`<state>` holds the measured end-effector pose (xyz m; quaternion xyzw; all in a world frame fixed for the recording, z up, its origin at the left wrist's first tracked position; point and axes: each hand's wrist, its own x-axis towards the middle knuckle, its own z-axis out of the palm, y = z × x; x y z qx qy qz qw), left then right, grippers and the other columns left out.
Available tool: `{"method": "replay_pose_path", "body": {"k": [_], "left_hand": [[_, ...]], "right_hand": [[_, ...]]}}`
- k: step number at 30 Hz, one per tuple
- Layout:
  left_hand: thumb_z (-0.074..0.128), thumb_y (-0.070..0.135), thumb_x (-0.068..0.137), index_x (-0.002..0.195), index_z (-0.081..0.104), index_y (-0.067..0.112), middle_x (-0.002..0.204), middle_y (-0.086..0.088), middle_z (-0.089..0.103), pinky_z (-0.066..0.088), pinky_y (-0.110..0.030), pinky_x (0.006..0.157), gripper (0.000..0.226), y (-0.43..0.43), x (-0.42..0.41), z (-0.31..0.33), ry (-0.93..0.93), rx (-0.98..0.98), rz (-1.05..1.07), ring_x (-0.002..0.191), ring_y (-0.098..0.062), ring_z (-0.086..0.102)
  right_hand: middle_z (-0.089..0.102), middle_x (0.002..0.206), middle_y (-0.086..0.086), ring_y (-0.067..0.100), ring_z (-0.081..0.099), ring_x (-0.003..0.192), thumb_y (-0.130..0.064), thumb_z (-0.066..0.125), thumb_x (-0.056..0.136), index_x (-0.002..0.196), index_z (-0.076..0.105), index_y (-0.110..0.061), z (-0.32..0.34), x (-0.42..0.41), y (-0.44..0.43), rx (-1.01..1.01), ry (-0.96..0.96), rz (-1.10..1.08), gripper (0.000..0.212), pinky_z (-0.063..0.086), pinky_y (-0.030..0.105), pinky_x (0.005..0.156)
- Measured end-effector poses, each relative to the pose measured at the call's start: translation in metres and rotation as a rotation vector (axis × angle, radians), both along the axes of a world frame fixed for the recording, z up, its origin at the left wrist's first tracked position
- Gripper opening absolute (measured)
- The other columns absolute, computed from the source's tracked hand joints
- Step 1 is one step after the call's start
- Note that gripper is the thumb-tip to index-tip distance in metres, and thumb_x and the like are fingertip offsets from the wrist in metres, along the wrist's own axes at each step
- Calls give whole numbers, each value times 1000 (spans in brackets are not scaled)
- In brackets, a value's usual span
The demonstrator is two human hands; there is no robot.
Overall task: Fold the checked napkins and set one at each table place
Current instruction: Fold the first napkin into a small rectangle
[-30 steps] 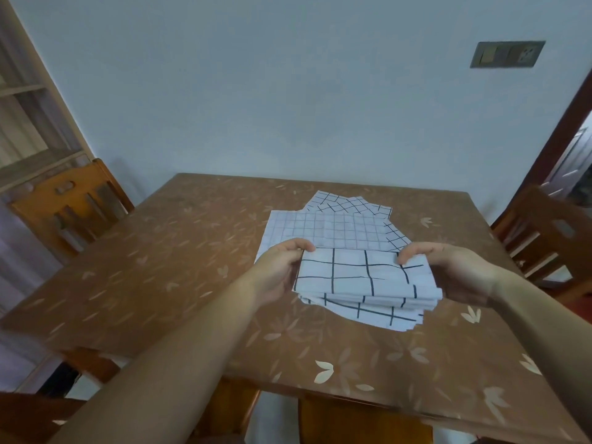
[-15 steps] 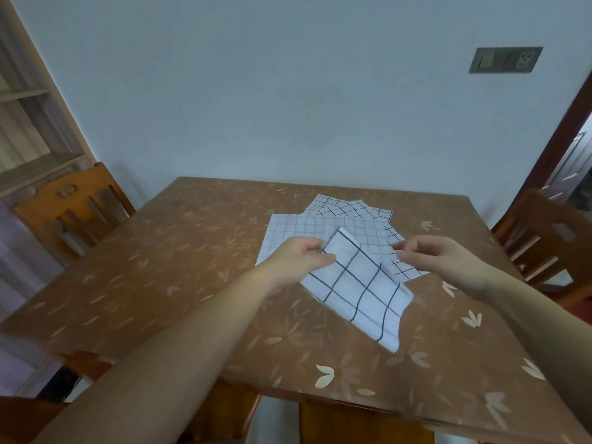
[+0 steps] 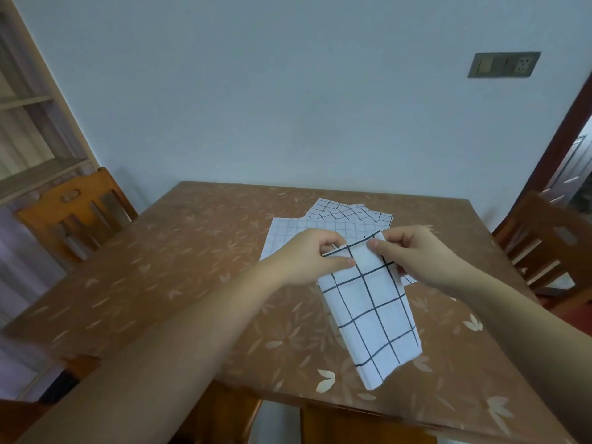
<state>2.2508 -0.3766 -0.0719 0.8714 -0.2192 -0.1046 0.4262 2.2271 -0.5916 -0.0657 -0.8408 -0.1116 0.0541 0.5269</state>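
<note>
A white napkin with wide black checks [image 3: 371, 315] hangs folded above the table, its lower end pointing toward me. My left hand [image 3: 307, 256] pinches its top left corner. My right hand [image 3: 413, 251] pinches the top right corner, close beside the left. Behind the hands two more napkins lie flat and overlapping: one with a fine grey grid [image 3: 288, 230] and one with a slanted black grid [image 3: 346, 211].
The brown table [image 3: 160, 267] has a pale leaf pattern and its near edge runs below the hanging napkin. A wooden chair [image 3: 73, 216] stands at the left side, another chair [image 3: 551, 248] at the right. A shelf unit [image 3: 28, 139] fills the left wall.
The napkin went from a wide bundle held at both ends to hanging lengthwise. My right hand let go, then took the top edge again next to my left hand.
</note>
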Motion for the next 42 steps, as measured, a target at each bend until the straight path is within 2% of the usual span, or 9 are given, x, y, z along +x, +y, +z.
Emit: {"method": "replay_pose_path", "body": {"k": [3, 7, 13, 17, 25, 28, 31, 35, 42], "left_hand": [[70, 46, 84, 91, 63, 26, 64, 16, 53, 37, -17, 53, 22, -3, -2, 7, 4, 52, 11, 58, -6, 49], [56, 45, 95, 72, 60, 23, 52, 7, 31, 25, -26, 47, 31, -13, -3, 8, -137, -69, 53, 47, -13, 27], [49, 49, 96, 77, 63, 27, 58, 0, 40, 30, -30, 55, 32, -13, 0, 10, -227, 32, 69, 53, -14, 36], [49, 39, 99, 63, 52, 33, 53, 9, 40, 30, -24, 56, 37, -24, 1, 18, -329, -10, 86, 53, -6, 38], [53, 34, 99, 75, 64, 18, 62, -3, 53, 31, -17, 55, 31, -8, 15, 24, -417, -78, 144, 58, -7, 40], [57, 36, 96, 68, 65, 26, 57, 6, 46, 30, -19, 55, 31, -9, 15, 26, -325, -116, 156, 56, -7, 39], [57, 51, 91, 78, 72, 27, 69, 12, 65, 45, -24, 69, 31, -3, 15, 29, 30, -464, 276, 70, -9, 60], [39, 84, 73, 127, 63, 6, 126, -17, 65, 36, -48, 111, 98, 0, 11, 12, 687, -1088, 144, 123, -34, 57], [63, 49, 89, 109, 70, 20, 102, 0, 76, 55, -45, 90, 36, -49, -12, -10, 491, -775, 353, 96, -22, 72]], "right_hand": [[49, 72, 10, 22, 45, 65, -66, 64, 78, 82, 54, 5, -1, -2, 4, -46, 2, 59, 71, 39, 43, 64], [39, 67, 15, 25, 35, 63, -52, 61, 89, 77, 47, 9, 1, -2, 10, -2, -35, 67, 63, 30, 40, 63], [41, 60, 6, 18, 36, 56, -37, 57, 95, 65, 51, -10, -6, -3, 5, -79, -8, 47, 40, 30, 33, 57], [39, 61, 5, 17, 35, 56, -36, 53, 97, 69, 47, 0, -4, -3, 14, -83, -145, -19, 46, 29, 32, 56], [41, 40, -12, 6, 33, 40, -37, 61, 93, 46, 50, -30, -18, -17, 11, -142, -270, -209, 49, 27, 24, 46], [36, 40, -10, 7, 30, 40, -35, 64, 91, 44, 52, -34, -12, -20, 9, -143, -249, -173, 48, 25, 24, 44], [33, 43, -9, 6, 29, 41, -28, 65, 91, 44, 49, -25, 3, -20, 7, -72, -301, -187, 50, 26, 20, 44], [39, 38, -11, 2, 36, 35, -21, 62, 94, 47, 46, -19, 12, -15, 7, 126, -342, -291, 50, 31, 13, 43], [63, 58, 0, 15, 59, 57, -33, 58, 95, 63, 61, -12, -9, -7, 10, 7, -455, -532, 39, 45, 30, 55]]}}
